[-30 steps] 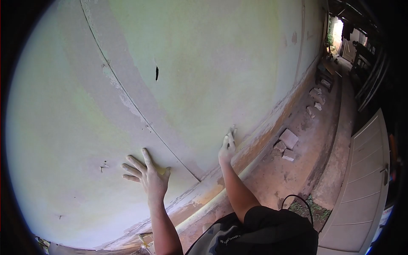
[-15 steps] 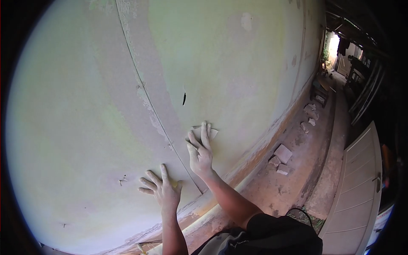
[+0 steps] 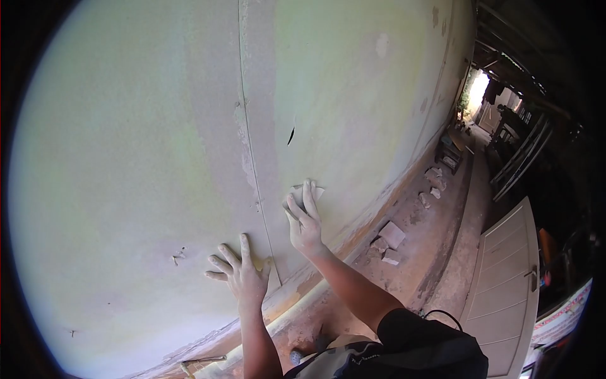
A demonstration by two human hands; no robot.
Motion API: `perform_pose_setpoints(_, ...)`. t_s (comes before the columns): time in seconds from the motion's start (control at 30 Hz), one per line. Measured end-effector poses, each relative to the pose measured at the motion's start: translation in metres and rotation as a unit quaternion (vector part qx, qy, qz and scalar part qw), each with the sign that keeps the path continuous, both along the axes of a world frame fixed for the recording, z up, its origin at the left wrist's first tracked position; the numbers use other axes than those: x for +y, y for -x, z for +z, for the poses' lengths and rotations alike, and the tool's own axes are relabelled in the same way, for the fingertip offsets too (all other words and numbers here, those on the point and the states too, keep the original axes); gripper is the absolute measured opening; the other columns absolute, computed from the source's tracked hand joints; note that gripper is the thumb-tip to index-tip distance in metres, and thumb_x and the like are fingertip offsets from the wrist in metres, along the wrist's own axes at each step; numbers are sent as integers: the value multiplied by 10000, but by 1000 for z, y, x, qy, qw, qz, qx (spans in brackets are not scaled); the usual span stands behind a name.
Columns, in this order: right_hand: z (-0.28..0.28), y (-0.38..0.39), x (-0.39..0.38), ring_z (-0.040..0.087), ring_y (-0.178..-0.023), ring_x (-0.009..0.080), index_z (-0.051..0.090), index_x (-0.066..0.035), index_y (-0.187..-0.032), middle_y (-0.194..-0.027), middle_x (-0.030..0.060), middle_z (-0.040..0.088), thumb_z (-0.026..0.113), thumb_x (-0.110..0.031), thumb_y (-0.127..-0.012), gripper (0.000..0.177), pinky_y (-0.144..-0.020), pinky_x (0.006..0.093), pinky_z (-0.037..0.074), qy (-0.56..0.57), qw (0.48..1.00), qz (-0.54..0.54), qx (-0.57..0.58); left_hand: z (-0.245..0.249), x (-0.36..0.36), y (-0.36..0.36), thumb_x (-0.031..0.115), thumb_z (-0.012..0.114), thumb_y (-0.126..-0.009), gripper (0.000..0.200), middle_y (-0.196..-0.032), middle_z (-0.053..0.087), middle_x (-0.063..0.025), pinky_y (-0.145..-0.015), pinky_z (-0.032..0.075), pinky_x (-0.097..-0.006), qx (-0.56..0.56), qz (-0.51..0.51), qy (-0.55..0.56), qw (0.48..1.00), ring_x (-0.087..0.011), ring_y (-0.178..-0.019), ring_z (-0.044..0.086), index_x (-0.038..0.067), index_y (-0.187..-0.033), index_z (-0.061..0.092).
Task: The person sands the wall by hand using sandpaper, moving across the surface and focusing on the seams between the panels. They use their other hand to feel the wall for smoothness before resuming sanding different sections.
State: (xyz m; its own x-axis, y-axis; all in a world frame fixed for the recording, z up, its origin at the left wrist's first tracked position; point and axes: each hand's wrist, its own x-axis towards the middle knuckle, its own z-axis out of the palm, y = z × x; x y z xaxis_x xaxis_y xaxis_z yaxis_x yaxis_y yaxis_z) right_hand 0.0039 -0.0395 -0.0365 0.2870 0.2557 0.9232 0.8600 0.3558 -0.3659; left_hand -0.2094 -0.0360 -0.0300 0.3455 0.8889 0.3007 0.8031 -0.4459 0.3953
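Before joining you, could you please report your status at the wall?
Left hand spread against wall; right hand pressing small sheet to it; pale blocks on ground nearby.

A roofed passage [image 3: 467, 202] was indicated by the patchy wall [image 3: 353, 101], broken pieces [image 3: 392, 234] on the floor [image 3: 404, 278], panelled door [image 3: 502, 290] and daylit opening [image 3: 478, 93].

Left hand [image 3: 246, 273] spread on greenish wall [image 3: 126, 164], right hand [image 3: 305, 222] pressing pale sheet [image 3: 319, 191] against it, door [image 3: 500, 292] at right
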Motion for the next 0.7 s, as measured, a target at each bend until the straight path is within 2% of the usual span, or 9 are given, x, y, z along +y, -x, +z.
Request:
perform_pose_setpoints(0.07, 67, -4, 6, 258, -1573, 574, 702, -63, -1419, -1689, 333, 329, 703, -36, -1001, 418, -1260, 596, 314, -24, 1000, 8, -17, -2, -2, -2, 514, 837, -841, 996, -1672, 256, -416, -1126, -48, -890, -13, -1, -36, 999, -728, -1523, 96, 287, -1683, 355)
perform_pose_setpoints(0.1, 102, -3, 8, 251, -1578, 570, 702, -76, -1424, -1695, 321, 330, 690, -45, -1012, 413, -1264, 596, 305, -31, 999, 8, -23, 1, -3, -3, 514, 837, -841, 996, -1672, 256, -416, -1126, -48, -890, -10, 7, -39, 999, -728, -1523, 96, 287, -1683, 355)
perform_pose_setpoints(0.17, 164, -2, 9, 250, -1589, 544, 693, -66, -1433, -1704, 310, 322, 676, -57, -1025, 409, -1278, 583, 278, -37, 999, 21, -30, 8, -5, -5, 495, 897, -780, 1190, -1717, 75, -418, -1169, -90, -835, 21, 14, 1, 1000, -675, -1562, -72, 177, -1721, 242)
perform_pose_setpoints(0.2, 176, -1, 8, 248, -1600, 518, 683, -56, -1443, -1713, 299, 314, 661, -69, -1037, 407, -1292, 571, 250, -39, 998, 26, -39, 6, -7, -5, 495, 897, -780, 1190, -1717, 75, -418, -1169, -90, -835, 25, 26, -2, 999, -675, -1562, -72, 177, -1721, 242)
perform_pose_setpoints(0.3, 157, -10, 10, 276, -1584, 531, 690, -71, -1441, -1690, 286, 371, 670, -78, -1024, 418, -1285, 601, 248, -10, 996, 3, -90, 7, -8, -7, 478, 912, -767, 1224, -1721, 42, -415, -1196, -81, -808, 13, 36, -50, 998, -661, -1567, -94, 146, -1722, 222)
perform_pose_setpoints(0.43, 42, -21, 6, 364, -1544, 538, 728, -95, -1398, -1630, 282, 472, 655, -39, -963, 445, -1262, 650, 256, 26, 993, 1, -111, 15, -19, -17, 448, 920, -763, 1236, -1725, 0, -412, -1209, -75, -791, -8, 48, -34, 998, -641, -1573, -124, 127, -1723, 211)
perform_pose_setpoints(0.5, 36, -30, -1, 372, -1546, 517, 714, -126, -1424, -1642, 252, 470, 661, -18, -926, 512, -1257, 636, 276, 20, 990, 10, -140, 16, -21, -19, 440, 918, -765, 1234, -1726, -19, -410, -1212, -75, -787, -21, 58, -34, 997, -632, -1577, -135, 127, -1725, 207)
perform_pose_setpoints(0.57, 45, -40, 0, 379, -1549, 496, 700, -156, -1450, -1654, 223, 469, 668, 2, -889, 584, -1252, 622, 296, 18, 985, 22, -168, 11, -22, -20, 423, 915, -769, 1232, -1731, -55, -401, -1228, -75, -764, -33, 50, -68, 996, -614, -1585, -146, 136, -1729, 199)
perform_pose_setpoints(0.7, 194, -44, 1, 406, -1539, 462, 717, -214, -1432, -1681, 179, 446, 709, -25, -878, 585, -1238, 602, 333, 20, 973, 20, -229, 26, -35, -37, 406, 916, -767, 1236, -1746, -64, -372, -1245, -68, -741, -68, 74, -87, 991, -606, -1589, -147, 149, -1733, 189)
